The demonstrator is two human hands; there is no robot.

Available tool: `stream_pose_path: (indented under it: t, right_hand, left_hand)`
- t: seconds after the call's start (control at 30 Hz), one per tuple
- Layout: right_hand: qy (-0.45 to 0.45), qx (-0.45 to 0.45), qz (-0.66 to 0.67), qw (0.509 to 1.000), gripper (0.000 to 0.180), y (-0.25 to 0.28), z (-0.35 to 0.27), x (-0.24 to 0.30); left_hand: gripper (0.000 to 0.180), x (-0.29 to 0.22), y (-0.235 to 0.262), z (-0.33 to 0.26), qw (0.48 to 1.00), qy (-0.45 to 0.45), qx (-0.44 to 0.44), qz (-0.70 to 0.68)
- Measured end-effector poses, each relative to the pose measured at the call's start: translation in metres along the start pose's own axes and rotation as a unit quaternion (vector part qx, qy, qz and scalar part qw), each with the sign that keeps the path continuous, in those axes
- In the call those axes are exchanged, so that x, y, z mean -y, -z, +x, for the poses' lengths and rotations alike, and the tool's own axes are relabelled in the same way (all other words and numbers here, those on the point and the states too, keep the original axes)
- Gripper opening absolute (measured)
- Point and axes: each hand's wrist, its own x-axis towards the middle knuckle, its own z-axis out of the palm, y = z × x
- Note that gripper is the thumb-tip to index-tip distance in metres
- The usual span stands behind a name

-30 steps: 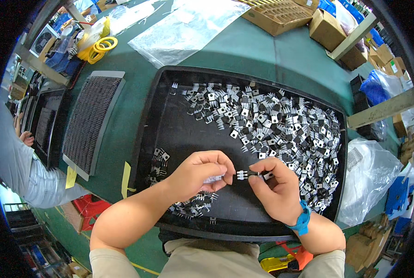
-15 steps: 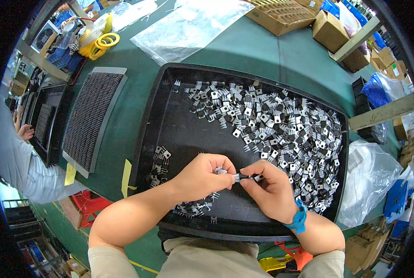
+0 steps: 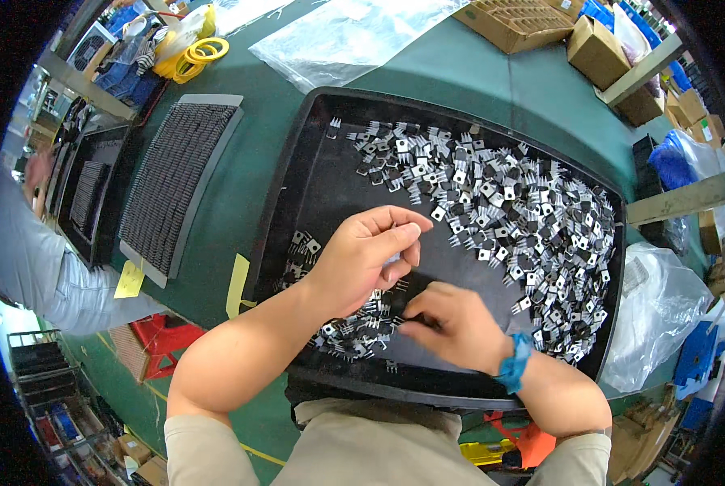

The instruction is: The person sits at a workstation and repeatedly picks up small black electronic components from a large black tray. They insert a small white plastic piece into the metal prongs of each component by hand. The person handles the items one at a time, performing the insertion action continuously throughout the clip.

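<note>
My left hand [image 3: 374,255] is raised over the middle of the black tray [image 3: 330,190], its fingers curled in. A small pale bit shows between them, but its kind is hidden. Lower and to the right, my right hand [image 3: 459,328] is smeared by motion, fingertips close to a near pile of transistors [image 3: 350,332]. Whether it holds one is unclear. These transistors have black bodies, metal tabs with a hole, and thin legs. A much larger heap of transistors [image 3: 500,194] covers the tray's far and right side. One lone transistor [image 3: 334,128] lies in the far left corner.
Left of the tray stands a grey board [image 3: 180,178] packed with rows of small dark parts. Yellow tape strips [image 3: 237,285] stick to the green table. Plastic bags [image 3: 650,316] lie right and beyond; cardboard boxes [image 3: 516,24] stand at the back. A co-worker [image 3: 30,259] is at far left.
My hands have come apart. The left has risen, still closed; the right has dropped left toward the near pile. The view has shifted slightly, and the co-worker's hand has moved.
</note>
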Motion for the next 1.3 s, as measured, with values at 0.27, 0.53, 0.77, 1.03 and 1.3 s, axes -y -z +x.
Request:
stream_pose_path:
  t: [0.27,0.53,0.77,1.03,1.3]
  right_hand:
    - [0.0,0.081,-0.115,0.99,0.018,-0.025,-0.001,-0.009]
    - [-0.049,-0.005,0.041,0.998,0.017,0.017,-0.006,-0.006]
    - [-0.048,-0.012,0.102,0.994,0.018,0.029,-0.01,-0.002]
    - [0.013,0.001,0.0,1.0,0.016,0.025,-0.018,-0.003]
    - [0.064,-0.167,-0.024,0.984,0.024,0.042,-0.014,0.019]
  left_hand:
    - [0.023,-0.004,0.001,-0.003,0.999,0.034,-0.002,-0.035]
    - [0.026,0.001,-0.004,-0.003,0.999,0.019,0.03,0.028]
    - [0.015,0.002,0.0,-0.002,0.995,0.066,0.037,0.066]
    - [0.015,0.003,-0.01,-0.003,0.992,0.053,0.035,0.105]
    - [0.009,0.003,-0.012,-0.007,0.97,0.012,0.033,0.24]
